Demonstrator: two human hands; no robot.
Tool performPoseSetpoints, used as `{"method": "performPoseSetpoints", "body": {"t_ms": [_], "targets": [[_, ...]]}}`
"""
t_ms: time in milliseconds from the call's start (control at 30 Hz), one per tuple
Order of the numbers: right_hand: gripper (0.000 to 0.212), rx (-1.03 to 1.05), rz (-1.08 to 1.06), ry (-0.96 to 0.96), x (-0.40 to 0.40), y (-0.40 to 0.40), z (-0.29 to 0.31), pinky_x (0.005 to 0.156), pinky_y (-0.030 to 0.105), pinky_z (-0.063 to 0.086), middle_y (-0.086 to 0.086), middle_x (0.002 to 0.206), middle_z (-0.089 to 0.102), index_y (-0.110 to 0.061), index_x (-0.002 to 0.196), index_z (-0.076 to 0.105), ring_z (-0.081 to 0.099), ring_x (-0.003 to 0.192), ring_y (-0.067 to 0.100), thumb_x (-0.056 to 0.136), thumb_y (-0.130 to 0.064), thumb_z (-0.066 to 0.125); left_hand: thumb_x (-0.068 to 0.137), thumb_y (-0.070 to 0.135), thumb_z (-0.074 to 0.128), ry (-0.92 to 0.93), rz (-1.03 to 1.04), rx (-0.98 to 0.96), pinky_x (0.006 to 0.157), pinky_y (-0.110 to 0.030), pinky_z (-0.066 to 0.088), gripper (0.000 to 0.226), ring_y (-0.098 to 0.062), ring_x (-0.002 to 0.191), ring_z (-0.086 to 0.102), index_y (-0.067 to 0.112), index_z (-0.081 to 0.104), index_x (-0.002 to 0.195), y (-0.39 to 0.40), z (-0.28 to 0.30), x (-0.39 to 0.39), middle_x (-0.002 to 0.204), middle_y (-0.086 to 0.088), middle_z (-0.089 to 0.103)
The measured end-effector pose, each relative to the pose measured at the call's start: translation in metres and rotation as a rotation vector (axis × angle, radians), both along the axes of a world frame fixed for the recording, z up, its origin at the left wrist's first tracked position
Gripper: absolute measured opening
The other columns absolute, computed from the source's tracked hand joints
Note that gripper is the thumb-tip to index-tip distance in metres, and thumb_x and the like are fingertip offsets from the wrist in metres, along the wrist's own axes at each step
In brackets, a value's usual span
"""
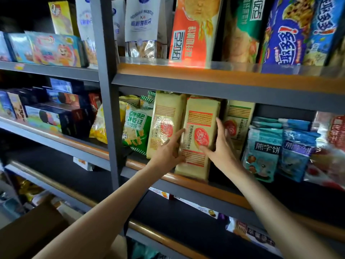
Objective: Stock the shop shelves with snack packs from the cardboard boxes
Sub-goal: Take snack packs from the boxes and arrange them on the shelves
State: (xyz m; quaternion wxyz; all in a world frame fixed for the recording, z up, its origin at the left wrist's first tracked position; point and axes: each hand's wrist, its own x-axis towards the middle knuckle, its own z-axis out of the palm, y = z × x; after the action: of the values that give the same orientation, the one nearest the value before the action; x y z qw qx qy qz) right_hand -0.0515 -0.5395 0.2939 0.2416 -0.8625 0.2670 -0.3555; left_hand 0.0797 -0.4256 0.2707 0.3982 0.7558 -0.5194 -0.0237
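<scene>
Both hands steady the cream cracker pack (199,136) standing at the middle shelf (205,186) edge: the left hand (168,150) at its nine o'clock, the right hand (220,144) at three, fingers nearly straight, pressing rather than clasping. Its foot seems to overhang the lip (hard to judge); released now, it could tip forward onto the blue bags (265,152) or off.
</scene>
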Motion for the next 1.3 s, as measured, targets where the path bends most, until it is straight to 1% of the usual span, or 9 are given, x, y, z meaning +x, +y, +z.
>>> {"method": "performPoseSetpoints", "body": {"t_ms": [200,333,400,500,633,800,1000,1233,1300], "targets": [[0.091,-0.050,-0.119,0.075,0.013,0.020,0.004,0.099,0.034,0.038,0.012,0.146,0.025,-0.013,0.150,0.004,0.035,0.132,0.026,0.085,-0.026,0.067,0.091,0.017,0.051,-0.152,0.118,0.024,0.087,-0.046,0.049,0.069,-0.029,0.106,0.058,0.031,0.013,0.147,0.013,-0.006,0.006,0.125,-0.010,0.052],[0.083,-0.295,-0.292,0.063,0.019,0.056,-0.001,0.096,0.046,0.043,0.021,0.144,0.025,-0.008,0.147,0.020,0.035,0.127,0.038,0.081,-0.020,0.070,0.086,0.009,0.051,-0.195,0.140,-0.050,0.092,-0.047,0.044,0.069,-0.027,0.111,0.052,0.028,0.022,0.145,0.057,-0.010,0.011,0.127,-0.006,0.049],[0.072,-0.410,-0.265,-0.048,0.026,0.084,-0.007,0.098,0.051,0.039,0.025,0.138,0.034,-0.003,0.140,0.034,0.038,0.122,0.042,0.080,-0.017,0.071,0.084,0.006,0.049,-0.203,0.172,-0.137,0.091,-0.045,0.043,0.062,-0.025,0.109,0.052,0.022,0.031,0.141,0.096,-0.022,0.019,0.122,-0.005,0.052],[0.057,-0.345,-0.040,-0.103,0.048,0.146,-0.023,0.102,0.048,0.034,0.023,0.135,0.038,-0.003,0.136,0.040,0.038,0.123,0.039,0.086,-0.015,0.063,0.081,0.010,0.046,-0.099,0.318,-0.219,0.088,-0.044,0.045,0.049,-0.026,0.104,0.055,0.011,0.044,0.130,0.176,-0.063,0.036,0.116,-0.007,0.057],[0.050,-0.238,0.341,0.243,0.098,0.238,-0.071,0.097,0.028,0.029,0.011,0.134,0.037,-0.011,0.139,0.034,0.034,0.125,0.024,0.095,-0.029,0.050,0.081,0.002,0.051,0.022,0.585,-0.061,0.088,-0.041,0.043,0.045,-0.025,0.105,0.055,0.013,0.047,0.125,0.305,-0.141,0.060,0.116,-0.005,0.055],[0.058,0.010,0.762,0.729,0.153,0.372,-0.155,0.106,0.034,0.029,0.001,0.150,0.028,-0.021,0.147,0.018,0.028,0.137,0.021,0.098,-0.045,0.037,0.085,0.008,0.055,0.236,0.950,0.133,0.092,-0.041,0.043,0.037,-0.028,0.107,0.054,0.012,0.053,0.121,0.470,-0.224,0.063,0.116,-0.008,0.052],[0.054,-0.088,1.147,1.192,0.190,0.520,-0.262,0.104,0.037,0.038,0.005,0.146,0.036,-0.018,0.144,0.029,0.039,0.132,0.024,0.098,-0.042,0.042,0.086,0.004,0.053,0.440,1.319,0.287,0.088,-0.043,0.045,0.019,-0.034,0.100,0.054,0.003,0.066,0.100,0.608,-0.277,0.042,0.106,-0.016,0.056],[0.043,-0.173,1.185,1.405,0.243,0.597,-0.408,0.107,0.050,0.031,0.015,0.144,0.034,-0.013,0.136,0.041,0.033,0.131,0.037,0.099,-0.035,0.038,0.086,0.008,0.052,0.519,1.516,0.430,0.089,-0.040,0.038,0.016,-0.028,0.102,0.048,0.009,0.065,0.096,0.667,-0.344,0.044,0.106,-0.010,0.051],[0.042,-0.332,1.165,1.393,0.258,0.602,-0.453,0.111,0.052,0.024,0.015,0.150,0.024,-0.014,0.139,0.036,0.024,0.135,0.039,0.099,-0.025,0.039,0.087,0.010,0.051,0.526,1.492,0.450,0.086,-0.035,0.035,0.016,-0.022,0.100,0.045,0.011,0.064,0.096,0.671,-0.369,0.052,0.104,-0.005,0.047]]}}
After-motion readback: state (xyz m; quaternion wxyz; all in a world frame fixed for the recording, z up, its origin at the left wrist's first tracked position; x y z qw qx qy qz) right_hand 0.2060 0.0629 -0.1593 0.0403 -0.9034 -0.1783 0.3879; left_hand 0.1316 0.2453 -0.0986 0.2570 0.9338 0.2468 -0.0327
